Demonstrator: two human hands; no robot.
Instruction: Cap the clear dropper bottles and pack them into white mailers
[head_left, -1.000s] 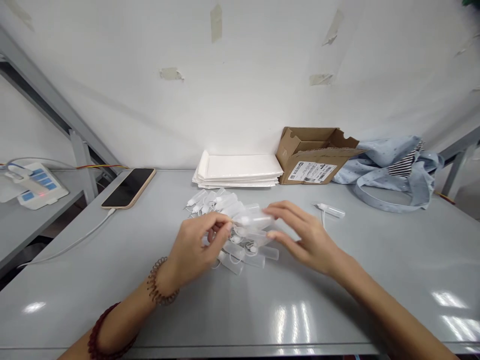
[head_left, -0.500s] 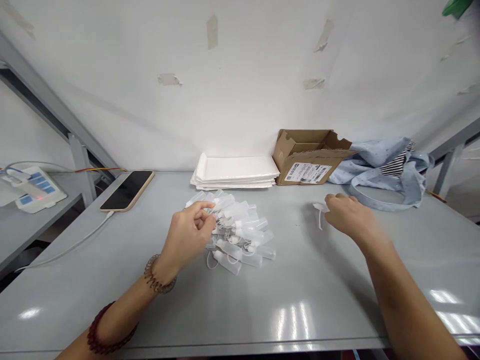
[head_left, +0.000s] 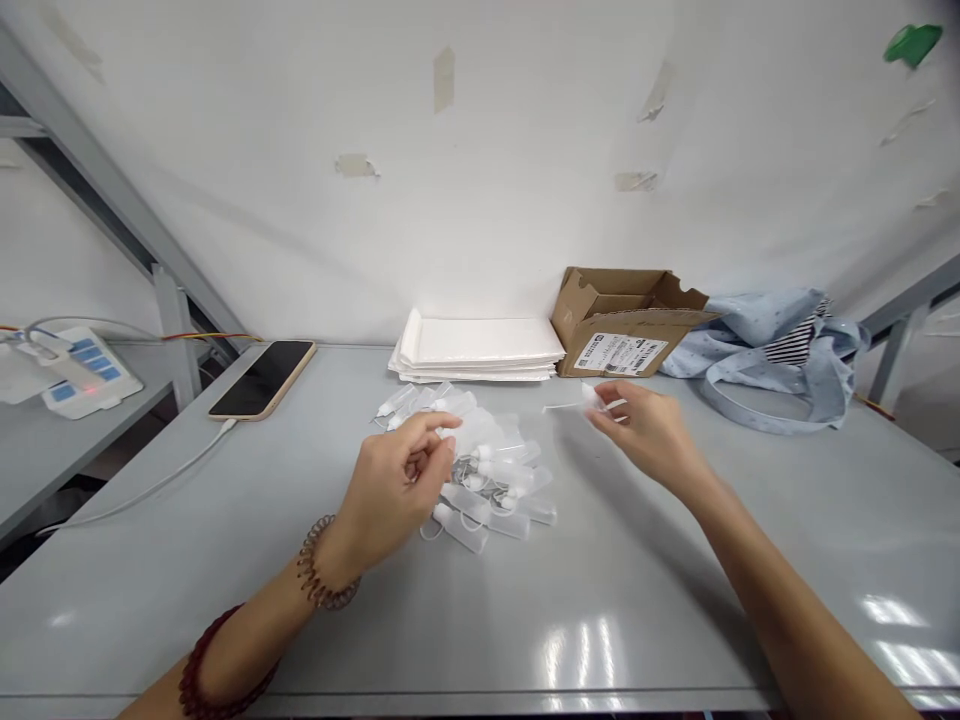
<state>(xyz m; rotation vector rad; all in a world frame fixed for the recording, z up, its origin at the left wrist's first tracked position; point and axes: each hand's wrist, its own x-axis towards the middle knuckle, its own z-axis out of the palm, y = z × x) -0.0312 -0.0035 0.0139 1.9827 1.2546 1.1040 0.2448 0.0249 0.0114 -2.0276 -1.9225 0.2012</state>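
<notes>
A loose pile of translucent white plastic bottles [head_left: 510, 475] with small caps and looped straps lies on the grey table [head_left: 450, 620]. Over the pile's left side is my left hand [head_left: 401, 480], its fingers curled and thumb near the index finger; whether anything is between the tips cannot be made out. Right of the pile, my right hand [head_left: 637, 425] is raised a little above the table, pinching one small translucent bottle [head_left: 592, 397] by thumb and fingers. A thin white strap sticks out from it to the left.
White padded envelopes [head_left: 480, 345] are stacked by the wall, beside an open cardboard box [head_left: 619, 340]. A light-blue cloth bag [head_left: 780, 350] lies at the back right. A phone [head_left: 264, 380] with a cable [head_left: 150, 490] lies at the left.
My right hand has moved left toward the pile with the small bottle and has turned, so its thumb now shows. My left hand has shifted slightly right. The view has shifted a little.
</notes>
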